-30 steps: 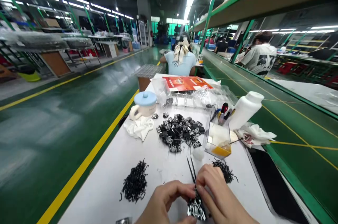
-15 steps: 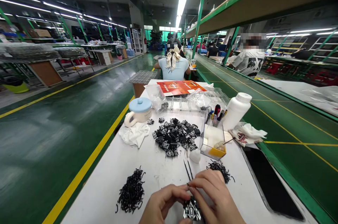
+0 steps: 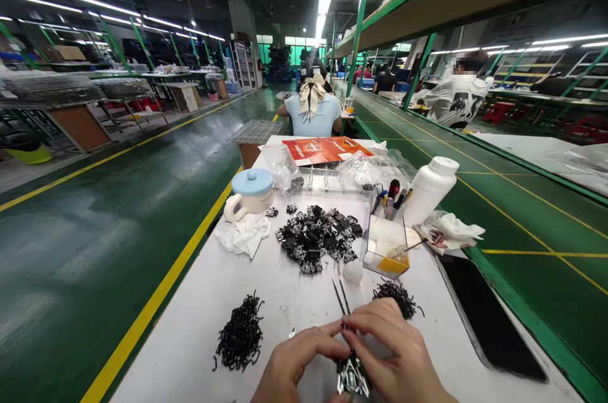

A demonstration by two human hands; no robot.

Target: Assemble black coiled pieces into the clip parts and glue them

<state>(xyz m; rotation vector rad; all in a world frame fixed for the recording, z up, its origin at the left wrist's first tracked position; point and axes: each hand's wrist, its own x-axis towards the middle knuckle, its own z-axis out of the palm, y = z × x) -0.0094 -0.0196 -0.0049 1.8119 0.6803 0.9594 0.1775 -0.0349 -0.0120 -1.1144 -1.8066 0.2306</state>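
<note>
Near the bottom edge of the head view, a small black and silver part [image 3: 352, 376] is held between both hands. My left hand [image 3: 299, 358] grips it from the left, thumb below and fingers at its top. My right hand [image 3: 392, 343] pinches at its upper end, fingertips touching those of the left. Tweezers [image 3: 341, 296] point away just beyond the fingertips. A heap of similar black and silver parts [image 3: 316, 238] lies farther back. Small bent black pieces form one pile on the left [image 3: 239, 333] and another [image 3: 396, 296] behind my right hand.
A lidded mug [image 3: 251, 191] and crumpled tissue [image 3: 243, 233] stand back left. On the right are a clear box [image 3: 387, 244], a white bottle [image 3: 432, 191] and a phone [image 3: 489, 317]. A person [image 3: 313, 113] sits ahead, back turned.
The view has shifted slightly, so the table items appear a little higher. Both hands still hold the part, which shows slightly farther right. A small silver piece now shows left of the hands.
</note>
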